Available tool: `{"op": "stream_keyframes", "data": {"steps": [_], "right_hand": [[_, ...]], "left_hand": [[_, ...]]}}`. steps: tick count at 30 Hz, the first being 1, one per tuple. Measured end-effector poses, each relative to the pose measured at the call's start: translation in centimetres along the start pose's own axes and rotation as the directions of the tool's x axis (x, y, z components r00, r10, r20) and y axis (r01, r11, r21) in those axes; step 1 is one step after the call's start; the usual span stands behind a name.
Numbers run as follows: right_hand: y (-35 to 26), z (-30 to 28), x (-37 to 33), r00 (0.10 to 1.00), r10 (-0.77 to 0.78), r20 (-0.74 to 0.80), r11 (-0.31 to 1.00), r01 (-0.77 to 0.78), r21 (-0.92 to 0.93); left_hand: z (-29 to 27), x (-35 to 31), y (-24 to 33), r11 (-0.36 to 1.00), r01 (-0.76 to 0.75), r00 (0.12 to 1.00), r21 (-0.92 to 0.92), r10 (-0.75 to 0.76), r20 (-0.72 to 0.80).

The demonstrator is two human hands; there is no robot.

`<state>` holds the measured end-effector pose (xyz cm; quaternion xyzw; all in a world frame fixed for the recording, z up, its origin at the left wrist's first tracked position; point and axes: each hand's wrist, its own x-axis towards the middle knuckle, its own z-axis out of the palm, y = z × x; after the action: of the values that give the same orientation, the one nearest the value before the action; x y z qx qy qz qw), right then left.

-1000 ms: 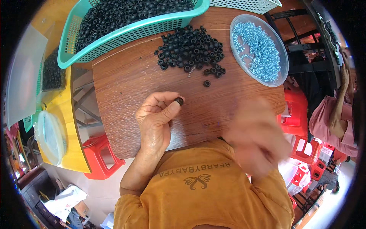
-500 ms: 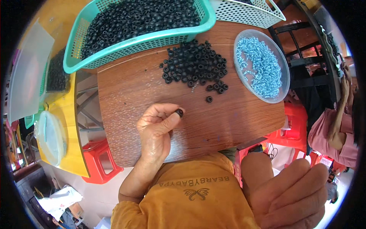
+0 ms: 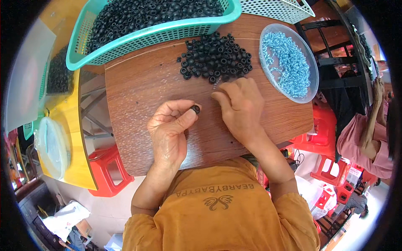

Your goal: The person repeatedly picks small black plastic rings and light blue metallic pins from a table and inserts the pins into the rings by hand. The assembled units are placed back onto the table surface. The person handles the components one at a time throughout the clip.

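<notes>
While a black bead (image 3: 195, 109) is pinched between the thumb and fingertips of the left hand (image 3: 169, 127) over the brown table (image 3: 130, 138), the right hand (image 3: 242, 106) is held with bent fingers at the near edge of a heap of black beads (image 3: 217, 58); whether anything is gripped by it cannot be told. Beyond the heap, many more such beads are contained in a green basket (image 3: 167, 37) with pierced walls. At the right, small shiny blue beads (image 3: 291, 62) are spread in a round clear tub (image 3: 313, 85). A white basket (image 3: 280, 11) is cut off at the top. At the left, a clear box (image 3: 58, 75) is stocked with dark beads.
</notes>
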<state>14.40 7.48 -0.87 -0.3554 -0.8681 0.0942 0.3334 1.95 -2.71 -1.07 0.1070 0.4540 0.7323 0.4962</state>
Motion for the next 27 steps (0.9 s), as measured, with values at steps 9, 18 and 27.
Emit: {"op": "stream_keyframes", "data": {"steps": [9, 18, 27], "right_hand": [[0.6, 2.5, -0.2, 0.996, -0.080, -0.044, 0.988, 0.073, -0.136], [-0.5, -0.1, -0.9, 1.000, -0.027, 0.005, 0.977, 0.025, 0.214], [-0.9, -3.0, -0.6, 0.858, 0.160, 0.488, 0.684, -0.453, 0.572]], "left_hand": [[-0.5, 0.1, -0.4, 0.999, -0.044, 0.999, 0.015, 0.044, 0.024], [-0.9, 0.0, -0.6, 0.996, -0.047, 0.997, 0.080, 0.042, 0.057], [0.0, -1.0, -0.6, 0.940, -0.158, 0.979, 0.304, 0.109, 0.173]]}}
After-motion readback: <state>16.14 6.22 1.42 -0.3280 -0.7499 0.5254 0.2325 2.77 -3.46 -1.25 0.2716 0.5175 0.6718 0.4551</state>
